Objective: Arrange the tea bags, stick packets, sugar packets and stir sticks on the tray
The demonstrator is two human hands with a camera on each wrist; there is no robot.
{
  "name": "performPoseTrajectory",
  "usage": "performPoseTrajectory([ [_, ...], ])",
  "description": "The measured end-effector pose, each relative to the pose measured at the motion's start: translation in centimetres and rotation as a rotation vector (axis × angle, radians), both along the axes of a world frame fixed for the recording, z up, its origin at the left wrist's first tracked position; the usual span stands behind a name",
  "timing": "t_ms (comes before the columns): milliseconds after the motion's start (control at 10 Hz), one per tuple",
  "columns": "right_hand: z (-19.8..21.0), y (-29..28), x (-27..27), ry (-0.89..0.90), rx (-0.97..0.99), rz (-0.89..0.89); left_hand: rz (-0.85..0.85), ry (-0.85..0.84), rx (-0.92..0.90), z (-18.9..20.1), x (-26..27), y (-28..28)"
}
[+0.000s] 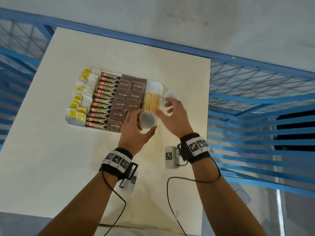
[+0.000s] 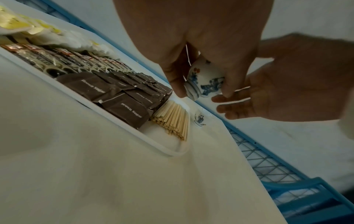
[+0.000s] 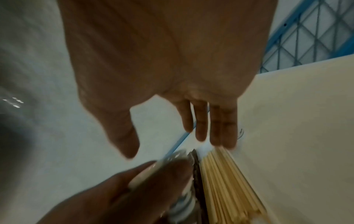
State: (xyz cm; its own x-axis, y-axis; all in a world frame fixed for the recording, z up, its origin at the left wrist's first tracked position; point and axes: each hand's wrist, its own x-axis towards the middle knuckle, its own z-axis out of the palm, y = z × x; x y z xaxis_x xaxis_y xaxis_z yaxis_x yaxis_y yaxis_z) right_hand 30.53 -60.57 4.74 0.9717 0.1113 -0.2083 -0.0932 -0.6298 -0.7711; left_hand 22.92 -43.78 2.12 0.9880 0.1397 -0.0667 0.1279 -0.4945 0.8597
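Observation:
A white tray [image 1: 157, 86] lies on the cream table, filled in columns from left to right: tea bags [image 1: 83, 96] with yellow tags, coffee stick packets [image 1: 104, 101], brown sugar packets [image 1: 129, 97] and wooden stir sticks [image 1: 152, 102]. My left hand [image 1: 136, 126] grips a small painted ceramic cup [image 1: 147, 119] over the tray's near right corner; the left wrist view shows its blue and red pattern on the cup [image 2: 205, 81]. My right hand [image 1: 172, 113] hovers just right of the sticks with straight fingers and holds nothing. A second small cup [image 1: 169, 94] stands on the table beyond its fingertips.
The table's right edge [image 1: 208, 103] runs close to the second cup, with blue wire-mesh racks [image 1: 255, 86] beyond it. A white tag block [image 1: 171, 157] lies on the table near my right wrist. Cables trail from both wristbands.

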Motion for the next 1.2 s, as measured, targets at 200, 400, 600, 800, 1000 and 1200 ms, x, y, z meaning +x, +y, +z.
performPoseTrajectory([
  [200,1.0,1.8,-3.2,0.014,0.058,0.146,-0.023,-0.049,-0.038,0.7,0.3,-0.9],
  [400,-1.8,0.9,-0.8,-0.17,-0.004,-0.191,-0.109,0.001,0.042,0.8,-0.6,0.1],
  [600,-6.2,0.6,-0.3,0.037,-0.102,-0.325,-0.167,0.075,0.096,-0.6,-3.0,1.9],
  [800,-7.3,0.9,-0.6,0.042,-0.14,-0.323,-0.158,0.11,0.103,-1.3,-4.1,3.3],
  [1000,-7.4,0.7,-1.8,0.062,-0.159,-0.284,-0.194,0.194,0.158,-1.4,-4.6,4.4],
  [1200,-7.9,-0.2,-4.9,0.144,-0.197,-0.285,-0.227,0.234,0.192,-1.3,-6.2,5.9],
])
